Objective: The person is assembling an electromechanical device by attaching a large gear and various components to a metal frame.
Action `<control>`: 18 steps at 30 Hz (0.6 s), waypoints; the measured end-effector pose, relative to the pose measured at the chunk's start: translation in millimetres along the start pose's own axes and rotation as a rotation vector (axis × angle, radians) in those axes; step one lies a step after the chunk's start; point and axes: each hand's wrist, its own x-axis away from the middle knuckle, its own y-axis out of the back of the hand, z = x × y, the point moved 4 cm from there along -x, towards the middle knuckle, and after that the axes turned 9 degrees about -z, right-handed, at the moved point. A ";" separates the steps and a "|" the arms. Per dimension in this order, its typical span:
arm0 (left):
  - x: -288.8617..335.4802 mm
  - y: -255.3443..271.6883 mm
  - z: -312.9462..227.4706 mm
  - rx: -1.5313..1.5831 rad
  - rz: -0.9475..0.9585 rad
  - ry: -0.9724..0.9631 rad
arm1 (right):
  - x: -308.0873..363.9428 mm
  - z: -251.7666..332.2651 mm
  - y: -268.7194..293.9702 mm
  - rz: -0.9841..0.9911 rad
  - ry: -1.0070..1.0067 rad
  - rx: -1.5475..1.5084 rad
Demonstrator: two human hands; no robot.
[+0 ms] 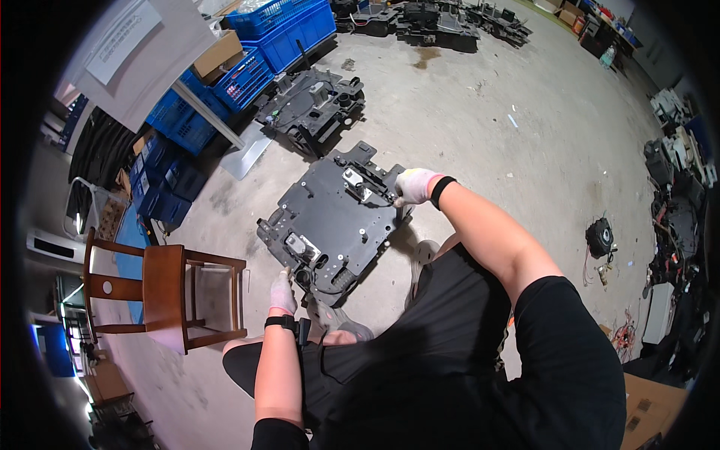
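Observation:
A flat dark-grey machine chassis, with bolts, brackets and two silver metal fittings on top, is in front of my feet. My right hand, in a white glove with a pink cuff, is closed around its far right edge. At its near left corner, my left hand, gloved the same way, grips the rim. The fingertips of both hands are partly hidden by the chassis edge. Whether the chassis rests on the floor or is slightly raised I cannot tell.
Just beyond lies a similar chassis. A brown wooden chair stands at left. Blue crates and a white board on a metal stand are at far left. A black round part lies on the floor at right, near piled scrap.

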 end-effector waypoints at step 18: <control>-71.3 25.5 84.4 0.107 -0.158 0.397 | 18.8 -59.0 -74.4 0.347 0.094 -0.357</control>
